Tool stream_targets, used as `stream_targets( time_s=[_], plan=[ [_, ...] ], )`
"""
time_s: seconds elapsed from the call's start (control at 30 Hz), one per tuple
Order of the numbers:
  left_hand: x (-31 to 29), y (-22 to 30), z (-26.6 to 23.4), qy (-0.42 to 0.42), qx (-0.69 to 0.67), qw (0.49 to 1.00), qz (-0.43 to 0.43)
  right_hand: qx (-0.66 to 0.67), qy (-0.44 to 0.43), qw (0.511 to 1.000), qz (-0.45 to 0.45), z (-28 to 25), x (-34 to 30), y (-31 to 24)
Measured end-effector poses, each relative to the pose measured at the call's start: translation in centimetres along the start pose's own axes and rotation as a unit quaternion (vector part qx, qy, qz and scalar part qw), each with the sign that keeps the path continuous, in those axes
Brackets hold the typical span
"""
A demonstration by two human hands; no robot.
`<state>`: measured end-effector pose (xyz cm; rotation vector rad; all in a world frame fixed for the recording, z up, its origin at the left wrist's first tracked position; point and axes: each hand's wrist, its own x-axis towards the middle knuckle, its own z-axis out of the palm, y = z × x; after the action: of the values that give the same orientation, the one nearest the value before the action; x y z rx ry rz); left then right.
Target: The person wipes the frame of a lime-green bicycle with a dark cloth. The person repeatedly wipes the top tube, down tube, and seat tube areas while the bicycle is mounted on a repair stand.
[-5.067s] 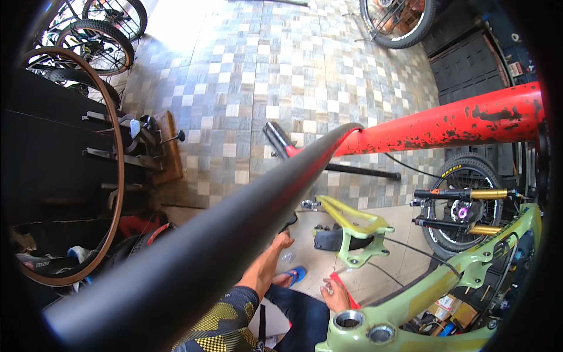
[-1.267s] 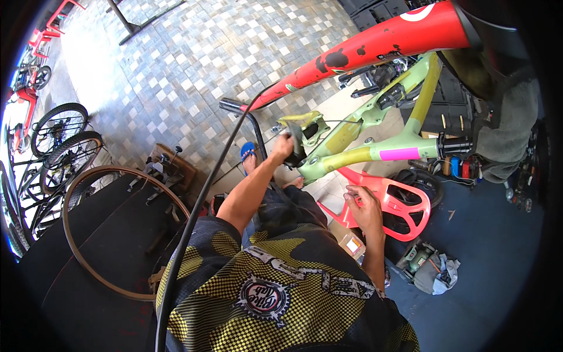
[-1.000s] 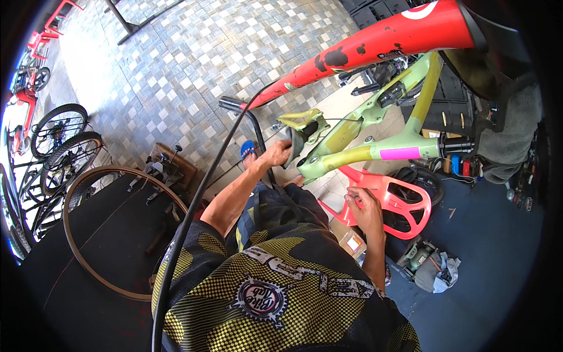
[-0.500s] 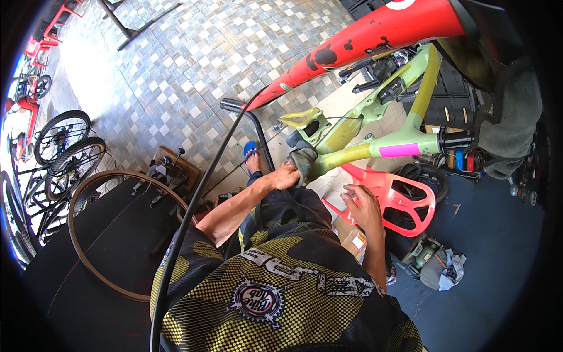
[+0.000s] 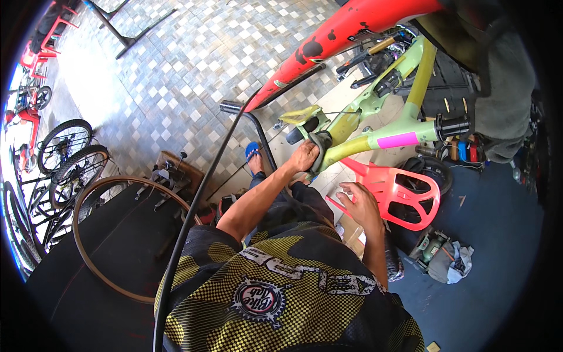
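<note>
Left hand point(image 5: 303, 157) presses grey cloth point(image 5: 321, 148) against glossy tubular green frame point(image 5: 375, 132).

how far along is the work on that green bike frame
Done: the green frame is stripped, with no wheels or cranks fitted. In hand: left hand grips its bottom bracket area; right hand hovers by the red plastic chair. Left: all fitting; a bare rim stands aside.
</note>
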<state>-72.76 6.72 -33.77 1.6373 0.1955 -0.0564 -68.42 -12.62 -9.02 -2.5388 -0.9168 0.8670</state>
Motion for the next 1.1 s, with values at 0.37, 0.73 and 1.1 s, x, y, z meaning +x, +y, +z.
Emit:
stream_targets(
  time_s=[0.37,0.73,1.1],
  plan=[
    [-0.6,-3.9,-2.0,0.232,0.046,0.968,-0.086,-0.003,0.008,1.000,-0.010,0.1,-0.6,0.1],
    [-0.7,-2.8,-0.8,0.071,-0.165,0.980,-0.086,0.001,0.010,1.000,0.013,0.3,-1.6,1.7],
    [-1.4,3.4,-6.9,0.024,0.209,0.972,0.109,0.002,0.028,0.999,0.034,0.1,-3.0,3.1]
  ],
)
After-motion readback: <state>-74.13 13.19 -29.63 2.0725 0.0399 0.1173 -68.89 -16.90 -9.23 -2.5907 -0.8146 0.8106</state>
